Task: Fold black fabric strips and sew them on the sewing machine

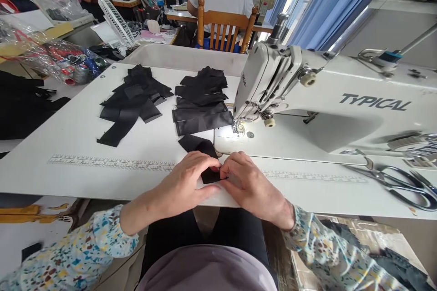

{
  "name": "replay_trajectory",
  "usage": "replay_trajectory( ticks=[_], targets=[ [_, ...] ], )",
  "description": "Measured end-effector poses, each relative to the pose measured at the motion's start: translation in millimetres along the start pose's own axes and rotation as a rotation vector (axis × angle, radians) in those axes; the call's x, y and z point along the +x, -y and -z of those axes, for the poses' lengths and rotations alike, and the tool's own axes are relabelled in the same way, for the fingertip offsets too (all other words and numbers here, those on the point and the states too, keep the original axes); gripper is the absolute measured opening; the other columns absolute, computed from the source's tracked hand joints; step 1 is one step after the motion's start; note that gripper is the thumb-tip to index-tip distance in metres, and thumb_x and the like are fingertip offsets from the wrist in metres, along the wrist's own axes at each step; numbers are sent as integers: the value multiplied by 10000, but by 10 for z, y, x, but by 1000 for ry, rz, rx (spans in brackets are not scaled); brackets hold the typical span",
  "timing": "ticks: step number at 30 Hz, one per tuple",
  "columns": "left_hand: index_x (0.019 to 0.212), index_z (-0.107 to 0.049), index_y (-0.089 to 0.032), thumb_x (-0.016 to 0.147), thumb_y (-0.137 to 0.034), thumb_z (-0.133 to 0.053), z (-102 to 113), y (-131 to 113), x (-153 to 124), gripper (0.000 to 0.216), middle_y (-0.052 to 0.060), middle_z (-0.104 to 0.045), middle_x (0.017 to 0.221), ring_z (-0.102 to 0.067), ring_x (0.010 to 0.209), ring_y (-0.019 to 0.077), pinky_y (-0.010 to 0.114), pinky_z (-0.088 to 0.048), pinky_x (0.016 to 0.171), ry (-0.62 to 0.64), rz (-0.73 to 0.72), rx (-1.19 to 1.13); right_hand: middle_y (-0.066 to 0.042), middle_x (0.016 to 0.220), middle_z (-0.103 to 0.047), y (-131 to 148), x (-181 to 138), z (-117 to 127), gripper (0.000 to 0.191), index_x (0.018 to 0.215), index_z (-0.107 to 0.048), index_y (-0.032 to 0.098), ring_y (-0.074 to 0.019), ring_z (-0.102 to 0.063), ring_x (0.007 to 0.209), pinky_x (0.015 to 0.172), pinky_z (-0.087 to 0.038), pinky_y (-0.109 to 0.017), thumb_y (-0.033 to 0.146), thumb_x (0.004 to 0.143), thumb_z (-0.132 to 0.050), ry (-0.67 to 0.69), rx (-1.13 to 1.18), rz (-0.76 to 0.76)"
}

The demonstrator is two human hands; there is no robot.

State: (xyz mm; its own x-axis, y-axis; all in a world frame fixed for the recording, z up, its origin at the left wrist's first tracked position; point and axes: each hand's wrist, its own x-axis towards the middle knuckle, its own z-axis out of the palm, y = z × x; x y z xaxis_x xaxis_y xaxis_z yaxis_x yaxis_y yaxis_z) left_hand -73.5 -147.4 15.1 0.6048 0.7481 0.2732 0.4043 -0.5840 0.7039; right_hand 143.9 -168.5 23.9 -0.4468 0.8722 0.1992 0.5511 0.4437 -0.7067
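Note:
Both hands meet at the near edge of the white sewing table [75,136]. My left hand [186,182] and my right hand [251,184] pinch the near end of a black fabric strip [200,145], fingers curled and pressed together on it. The strip runs away from me toward the needle of a white sewing machine [341,100], which stands just beyond my right hand. A printed ruler [109,162] runs along the table under my hands.
Two piles of black fabric pieces lie beyond, a loose pile [131,100] at left and a stacked pile [201,100] by the needle. Scissors [399,182] rest at right. Plastic bags [58,61] sit far left. A person sits on a wooden chair [223,27] ahead.

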Motion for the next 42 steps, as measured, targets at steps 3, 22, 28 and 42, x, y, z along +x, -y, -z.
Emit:
replay_trajectory(
  ticks=[3, 22, 28, 42],
  targets=[
    [1125, -625, -233, 905, -103, -614, -95, -68, -28, 256, 18, -710, 1042, -680, 949, 166, 288, -571, 890, -133, 107, -132, -33, 1006, -605, 45, -28, -26, 171, 939, -581, 239, -212, -547, 1014, 923, -457, -380, 69, 916, -577, -87, 139, -22],
    [1183, -695, -268, 919, -138, -667, -126, -102, -24, 295, -2, -634, 912, -621, 858, 126, 231, -572, 851, -384, 199, -385, -5, 1010, -610, 77, 32, -184, 129, 1070, -592, 260, -166, -569, 956, 886, -465, -317, 211, 951, -583, -249, 505, -178],
    [1190, -691, -262, 908, -121, -661, -111, -118, -16, 316, -7, -631, 904, -614, 840, 118, 215, -559, 815, -380, 181, -390, -9, 1022, -629, 89, 43, -173, 118, 1066, -604, 256, -171, -579, 969, 890, -460, -317, 214, 960, -572, -234, 491, -182],
    [928, -734, -216, 913, -210, -656, -104, -113, 15, 80, 8, -600, 817, -593, 725, 126, 207, -498, 598, -318, 265, -281, -17, 1023, -625, 104, 45, -182, 108, 1054, -605, 257, -180, -592, 967, 888, -474, -328, 214, 971, -551, -263, 405, -180]
  ],
)
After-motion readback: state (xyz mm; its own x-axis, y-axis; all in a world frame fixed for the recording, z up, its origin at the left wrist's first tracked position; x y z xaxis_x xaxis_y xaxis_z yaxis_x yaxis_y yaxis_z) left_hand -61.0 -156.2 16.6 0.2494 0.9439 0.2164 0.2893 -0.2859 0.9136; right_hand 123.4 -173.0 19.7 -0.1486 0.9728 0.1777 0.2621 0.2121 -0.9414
